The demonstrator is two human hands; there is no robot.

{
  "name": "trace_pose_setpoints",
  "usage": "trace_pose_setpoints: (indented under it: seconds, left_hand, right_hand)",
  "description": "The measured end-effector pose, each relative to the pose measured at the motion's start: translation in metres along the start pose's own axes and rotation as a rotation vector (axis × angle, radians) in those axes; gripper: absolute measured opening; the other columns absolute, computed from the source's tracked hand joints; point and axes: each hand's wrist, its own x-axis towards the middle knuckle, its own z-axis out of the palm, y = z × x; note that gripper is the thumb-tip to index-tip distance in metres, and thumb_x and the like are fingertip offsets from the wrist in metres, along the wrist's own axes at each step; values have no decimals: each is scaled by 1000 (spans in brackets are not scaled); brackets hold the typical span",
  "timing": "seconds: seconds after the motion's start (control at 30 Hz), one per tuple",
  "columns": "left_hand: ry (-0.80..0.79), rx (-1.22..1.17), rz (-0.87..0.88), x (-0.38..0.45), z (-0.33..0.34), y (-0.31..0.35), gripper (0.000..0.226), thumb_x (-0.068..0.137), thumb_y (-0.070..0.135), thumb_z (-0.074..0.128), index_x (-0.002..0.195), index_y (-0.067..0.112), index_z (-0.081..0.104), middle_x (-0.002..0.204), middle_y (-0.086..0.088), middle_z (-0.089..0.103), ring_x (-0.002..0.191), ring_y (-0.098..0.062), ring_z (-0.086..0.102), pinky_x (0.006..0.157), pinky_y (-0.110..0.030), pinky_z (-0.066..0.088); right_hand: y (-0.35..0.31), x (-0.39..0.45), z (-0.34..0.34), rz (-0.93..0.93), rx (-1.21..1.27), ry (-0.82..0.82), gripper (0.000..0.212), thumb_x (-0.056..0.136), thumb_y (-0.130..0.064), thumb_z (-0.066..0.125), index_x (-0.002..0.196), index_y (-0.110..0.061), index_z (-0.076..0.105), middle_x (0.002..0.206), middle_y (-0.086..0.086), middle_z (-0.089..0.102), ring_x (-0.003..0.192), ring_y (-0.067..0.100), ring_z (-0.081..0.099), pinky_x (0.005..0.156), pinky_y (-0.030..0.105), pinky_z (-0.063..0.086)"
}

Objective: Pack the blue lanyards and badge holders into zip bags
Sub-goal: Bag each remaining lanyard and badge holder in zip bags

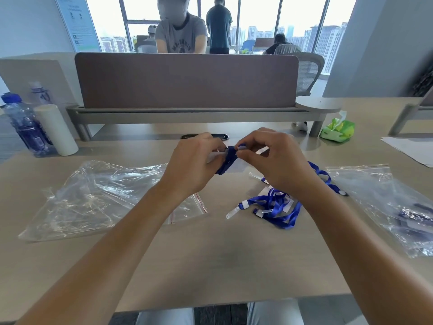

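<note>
At an office desk [210, 254] with a grey divider screen [187, 80] behind it, the left hand [189, 165] and right hand [274, 160] meet above the middle, both pinching a bundled blue lanyard [226, 158] with its clear badge holder [239, 166]. Empty zip bags [93, 195] lie flat to the left, loose lanyards [278, 207] lie just right of centre, and a filled bag [393, 207] sits at far right.

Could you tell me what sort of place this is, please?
Most likely an open-plan office high up: a desk with a fabric divider, mesh chairs, and big windows facing tower blocks.
</note>
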Motion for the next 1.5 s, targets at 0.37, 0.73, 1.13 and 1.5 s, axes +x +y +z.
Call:
trace_pose_setpoints:
  seconds: [0.37,0.73,1.13,1.5]
  left_hand:
    - [-119,-50,16,-5,3,-1,19,87,26,58,93,18,74,87,2,64,74,-22,59,67,-45,51]
    - [-111,-142,-75,-11,10,-9,18,86,23,64,96,16,77,88,-3,67,78,-22,60,72,-46,52]
    - [-41,-216,-158,-22,-2,-20,11,87,24,77,94,16,77,84,11,67,83,-16,61,76,-36,51]
    - [-53,-112,-127,-35,-4,-27,10,86,25,76,93,17,76,88,3,71,79,-17,61,75,-44,53]
  right_hand:
    - [4,6,6,103,87,51,24,93,-29,76,106,-22,57,85,-11,72,75,0,65,67,8,49]
    - [18,4,22,115,213,32,4,91,-22,79,92,-19,77,82,-9,75,76,10,69,72,19,55]
    - [6,0,35,-37,-63,-102,16,92,-32,75,106,-23,76,94,-10,73,82,7,64,70,11,40]
    - [0,-6,47,-132,-192,-149,17,96,-31,70,113,-29,74,100,-15,71,82,8,64,83,28,50]
